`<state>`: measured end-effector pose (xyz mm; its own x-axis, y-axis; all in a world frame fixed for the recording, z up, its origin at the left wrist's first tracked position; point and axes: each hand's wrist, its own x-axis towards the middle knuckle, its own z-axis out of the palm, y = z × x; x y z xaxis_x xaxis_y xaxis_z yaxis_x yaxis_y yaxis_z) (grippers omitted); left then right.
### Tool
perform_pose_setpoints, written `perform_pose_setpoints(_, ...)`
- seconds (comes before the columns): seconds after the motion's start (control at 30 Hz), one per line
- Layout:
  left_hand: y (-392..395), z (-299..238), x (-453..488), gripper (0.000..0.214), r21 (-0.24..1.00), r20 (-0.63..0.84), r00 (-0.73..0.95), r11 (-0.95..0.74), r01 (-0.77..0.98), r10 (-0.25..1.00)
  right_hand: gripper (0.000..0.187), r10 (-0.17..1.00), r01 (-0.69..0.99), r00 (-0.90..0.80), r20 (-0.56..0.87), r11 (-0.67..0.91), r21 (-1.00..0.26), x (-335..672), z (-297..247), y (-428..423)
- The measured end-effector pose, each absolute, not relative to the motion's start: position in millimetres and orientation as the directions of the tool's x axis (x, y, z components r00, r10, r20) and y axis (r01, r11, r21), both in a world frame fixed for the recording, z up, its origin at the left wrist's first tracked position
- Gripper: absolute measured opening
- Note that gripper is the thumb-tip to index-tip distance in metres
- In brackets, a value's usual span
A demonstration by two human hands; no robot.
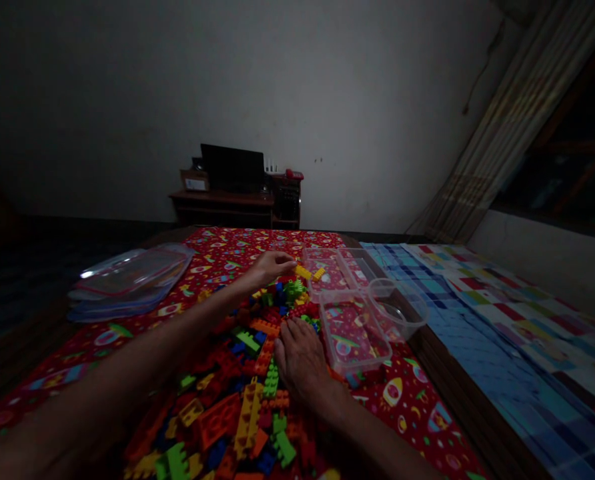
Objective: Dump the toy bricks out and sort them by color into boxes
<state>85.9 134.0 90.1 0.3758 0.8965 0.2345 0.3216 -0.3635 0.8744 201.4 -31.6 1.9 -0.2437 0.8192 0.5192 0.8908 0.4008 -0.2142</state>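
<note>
A heap of plastic building bricks (242, 393) in red, orange, yellow, green and blue lies on a red patterned cloth (217, 257). My left hand (270, 267) reaches far forward and pinches a yellow brick (303, 272) at the edge of a clear plastic box (335, 273). Another yellow brick (319, 273) lies inside that box. My right hand (301, 360) rests palm down on the pile, fingers spread, just left of a second clear box (355, 333).
A round clear tub (400, 308) stands right of the boxes. Stacked clear lids (127, 280) lie at the left. A checked cloth (502, 320) covers the surface on the right. A dark desk with a monitor (237, 193) stands against the far wall.
</note>
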Motion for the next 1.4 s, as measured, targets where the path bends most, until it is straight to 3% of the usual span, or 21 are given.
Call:
perform_pose_setpoints(0.13, 155.8, 91.9, 131.8, 0.035, 0.738, 0.327, 0.384, -0.487, 0.467, 0.864, 0.029, 0.815, 0.891, -0.247, 0.524, 0.403, -0.207, 202.3, 0.2, -32.8)
perform_pose_setpoints(0.3, 154.8, 88.9, 156.3, 0.029, 0.630, 0.397, 0.414, -0.571, 0.526, 0.819, 0.030, 0.797, 0.889, -0.255, 0.548, 0.416, -0.191, 203.8, -3.2, -33.3)
perform_pose_setpoints(0.53, 138.8, 77.2, 95.6, 0.035, 0.403, 0.393, 0.506, -0.638, 0.656, 0.768, 0.029, 0.783, 0.871, -0.274, 0.559, 0.449, -0.201, 205.1, -2.9, -31.5)
perform_pose_setpoints(0.83, 99.5, 77.4, -42.5, 0.054, 0.373, 0.237, 0.381, -0.446, 0.814, 0.894, 0.031, 0.762, 0.849, -0.297, 0.576, 0.487, -0.206, 208.9, -3.4, -32.1)
perform_pose_setpoints(0.97, 77.1, 62.2, -63.6, 0.070, 0.427, 0.211, 0.399, -0.452, 0.784, 0.892, 0.032, 0.762, 0.850, -0.269, 0.589, 0.475, -0.227, 208.0, -5.7, -32.3)
perform_pose_setpoints(1.1, 67.2, 49.2, -65.9, 0.079, 0.339, 0.234, 0.431, -0.488, 0.804, 0.872, 0.031, 0.766, 0.845, -0.268, 0.585, 0.478, -0.240, 207.1, -6.8, -32.7)
perform_pose_setpoints(1.3, 60.8, 43.7, -56.8, 0.054, 0.195, 0.311, 0.567, -0.635, 0.747, 0.763, 0.032, 0.777, 0.843, -0.268, 0.570, 0.476, -0.251, 207.4, -4.8, -33.3)
perform_pose_setpoints(1.4, 53.9, 47.9, -51.4, 0.046, 0.181, 0.372, 0.592, -0.681, 0.709, 0.715, 0.032, 0.770, 0.837, -0.276, 0.575, 0.487, -0.250, 207.7, -3.5, -33.5)
